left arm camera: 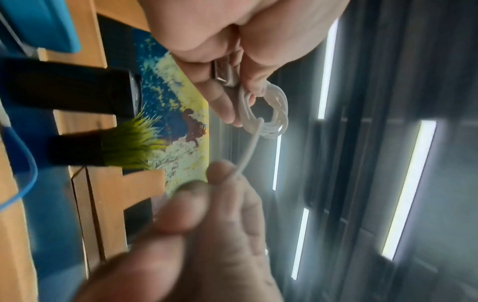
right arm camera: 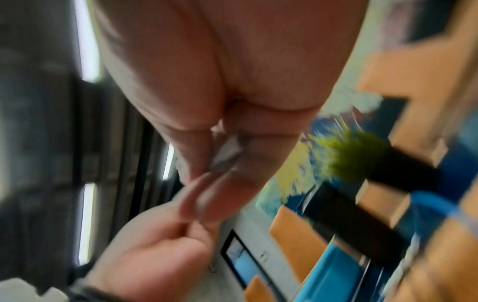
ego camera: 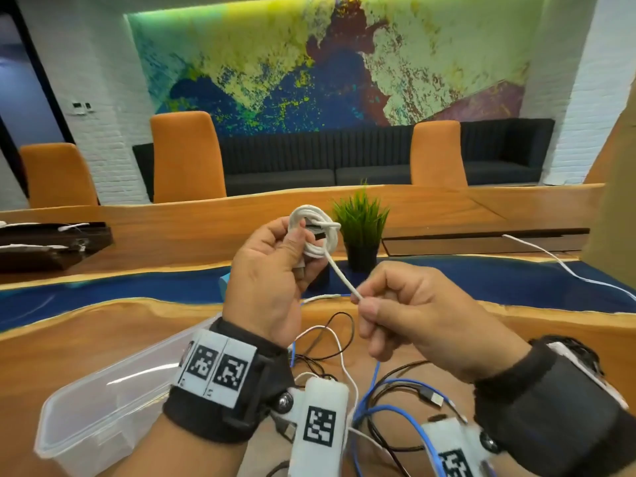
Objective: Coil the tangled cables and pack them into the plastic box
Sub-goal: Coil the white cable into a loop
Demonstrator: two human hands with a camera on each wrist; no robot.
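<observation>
The left hand (ego camera: 272, 270) is curled round a small white coil (ego camera: 315, 232), held up above the worktop (ego camera: 103, 325), with the cable's USB plug (left arm camera: 223, 74) tucked between its fingers. The right hand (ego camera: 413, 315) pinches the coil's free tail (ego camera: 344, 277) between thumb and forefinger and draws it taut away from the bundle, where it seems looped across the turns. By the look of it, this is the securing step: one cable is wound and its end is being cinched round the loops.

The box (ego camera: 113, 404), clear plastic and open, sits on the worktop low at the left, just beside the left wrist; no cable shows in the part of it in view. The other cables (ego camera: 389, 390), blue, black and white, lie tangled under the hands.

Next, probably: snug the tail so the coil holds, lower it into the box, then pick one strand out of the tangle
</observation>
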